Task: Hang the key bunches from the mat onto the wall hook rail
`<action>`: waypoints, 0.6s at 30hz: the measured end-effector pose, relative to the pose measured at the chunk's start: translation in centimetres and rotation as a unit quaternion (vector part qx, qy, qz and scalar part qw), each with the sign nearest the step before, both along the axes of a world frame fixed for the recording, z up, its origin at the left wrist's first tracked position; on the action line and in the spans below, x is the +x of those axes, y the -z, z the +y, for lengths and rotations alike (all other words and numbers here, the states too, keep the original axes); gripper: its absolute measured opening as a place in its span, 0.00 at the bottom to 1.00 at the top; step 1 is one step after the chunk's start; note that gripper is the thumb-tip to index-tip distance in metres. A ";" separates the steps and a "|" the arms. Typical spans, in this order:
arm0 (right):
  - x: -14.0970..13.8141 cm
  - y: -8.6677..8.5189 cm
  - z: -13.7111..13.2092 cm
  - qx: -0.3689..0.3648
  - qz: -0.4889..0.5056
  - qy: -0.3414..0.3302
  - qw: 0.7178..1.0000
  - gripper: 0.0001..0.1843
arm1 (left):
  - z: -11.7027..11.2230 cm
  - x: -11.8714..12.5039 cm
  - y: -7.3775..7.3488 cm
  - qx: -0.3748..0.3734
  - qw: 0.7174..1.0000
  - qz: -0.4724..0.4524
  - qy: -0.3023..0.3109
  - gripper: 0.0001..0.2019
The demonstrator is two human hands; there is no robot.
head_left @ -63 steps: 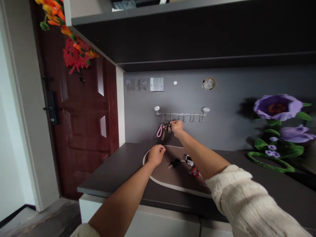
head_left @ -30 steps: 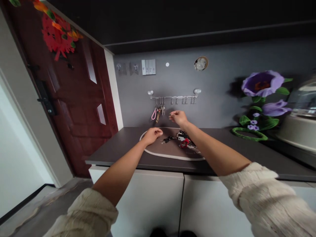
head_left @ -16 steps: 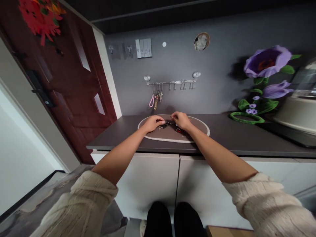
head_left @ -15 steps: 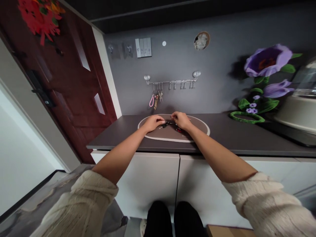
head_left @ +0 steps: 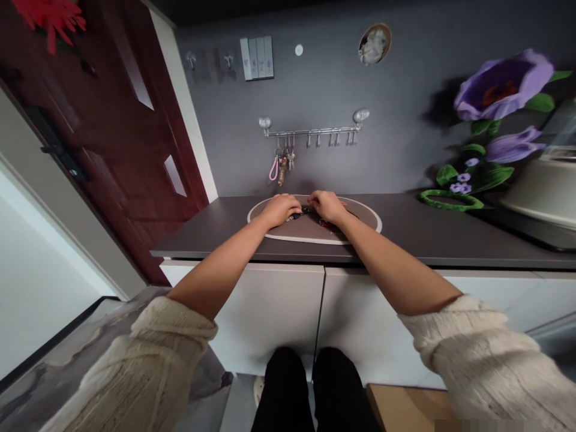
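Both hands work low over an oval brown mat (head_left: 310, 235) with a pale border, on the dark counter. My left hand (head_left: 279, 210) is closed, its curled fingertips on a small bunch of keys (head_left: 296, 215) with a black head. Fingers pinched together, my right hand (head_left: 327, 206) meets the dark end of the bunch, close to my left fingertips. What sits between its fingers is too small to make out. Under the right wrist lies a small red-and-black item (head_left: 323, 222), partly covered by the hand.
Above the mat, a hook rail (head_left: 315, 131) is fixed to the grey wall, with keys and a pink loop (head_left: 274, 168) hanging at its left. Purple artificial flowers (head_left: 504, 90) and a pale rounded appliance (head_left: 544, 189) stand at right. A dark red door (head_left: 121, 138) is at left.
The view has tilted down slightly, so the wall and counter sit higher. My left fingers have curled further over the keys. My right hand has come slightly lower and nearer the left.
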State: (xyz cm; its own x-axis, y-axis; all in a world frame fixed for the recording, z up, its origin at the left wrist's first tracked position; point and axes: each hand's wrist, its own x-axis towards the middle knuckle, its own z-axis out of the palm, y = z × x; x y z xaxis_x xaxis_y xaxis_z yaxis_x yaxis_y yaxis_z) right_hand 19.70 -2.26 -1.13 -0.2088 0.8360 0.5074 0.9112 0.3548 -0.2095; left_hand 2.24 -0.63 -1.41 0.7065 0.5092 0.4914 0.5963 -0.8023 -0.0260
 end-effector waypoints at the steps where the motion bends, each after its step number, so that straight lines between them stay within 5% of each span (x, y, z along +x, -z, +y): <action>1: 0.0 0.0 0.0 0.001 -0.003 -0.001 1.000 0.12 | 0.0 0.0 0.0 0.006 1.000 0.008 -0.005 0.11; 9: -0.1 0.1 0.3 0.004 -0.022 0.004 1.000 0.12 | 0.0 0.0 0.1 0.029 0.999 -0.004 -0.022 0.13; 18: -0.1 -0.1 0.3 -0.006 0.015 -0.021 1.000 0.10 | 0.5 0.1 0.1 -0.027 0.989 -0.146 -0.014 0.11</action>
